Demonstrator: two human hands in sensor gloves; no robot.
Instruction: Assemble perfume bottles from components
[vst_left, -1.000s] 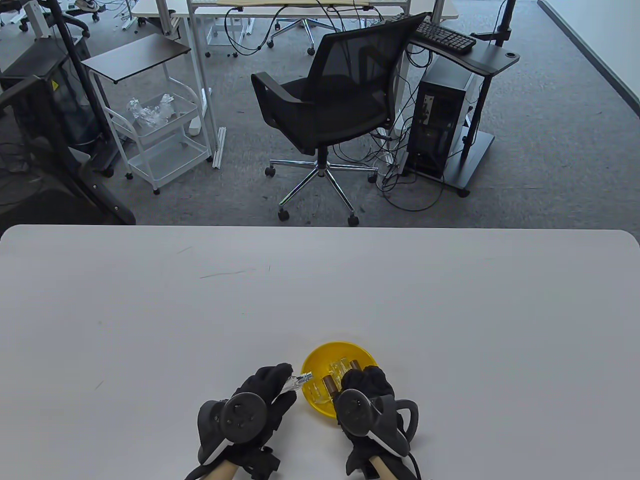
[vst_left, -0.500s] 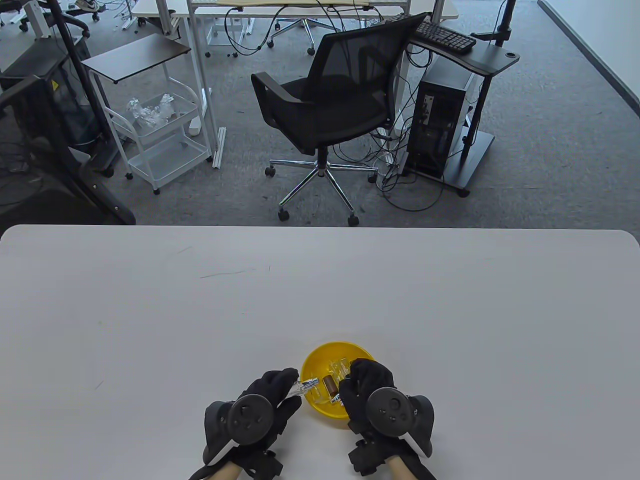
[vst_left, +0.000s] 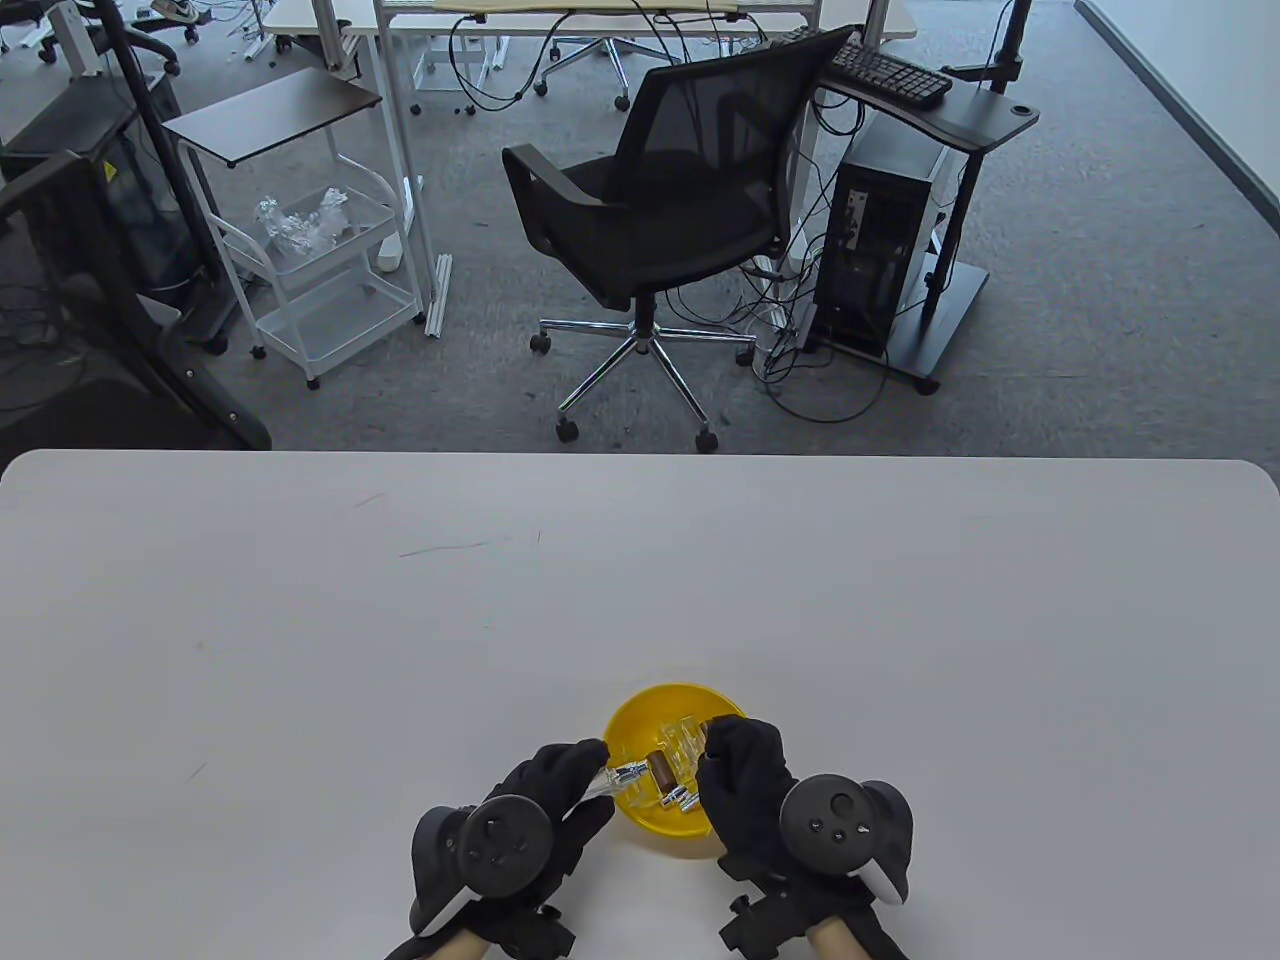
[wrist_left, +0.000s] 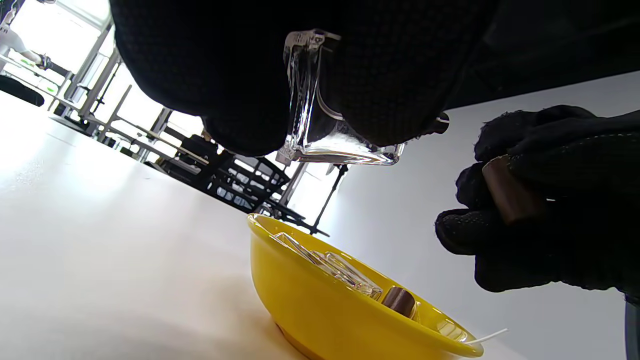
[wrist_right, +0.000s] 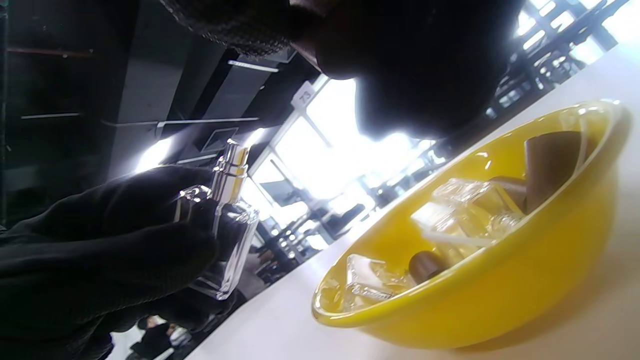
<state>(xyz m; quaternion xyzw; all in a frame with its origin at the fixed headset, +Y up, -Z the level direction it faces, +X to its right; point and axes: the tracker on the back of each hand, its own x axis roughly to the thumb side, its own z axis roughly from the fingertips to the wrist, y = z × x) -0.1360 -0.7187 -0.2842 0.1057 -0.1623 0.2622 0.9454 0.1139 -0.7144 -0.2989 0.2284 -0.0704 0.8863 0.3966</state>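
Left hand (vst_left: 520, 830) grips glass bottle (wrist_left: 320, 125); right hand (wrist_left: 545, 200) pinches brown cap (wrist_left: 510, 192) above yellow bowl (vst_left: 635, 720).

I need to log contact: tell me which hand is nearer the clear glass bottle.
Left. The left hand grips the clear glass bottle itself, beside the yellow bowl. The right hand is apart across the bowl, holding a brown cap.

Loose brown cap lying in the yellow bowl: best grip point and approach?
Pinch the brown cap across its round sides, coming from above. It lies on its side low in the yellow bowl, whose raised wall blocks a sideways reach. Glass pieces crowd its far side, so use fingertips only.
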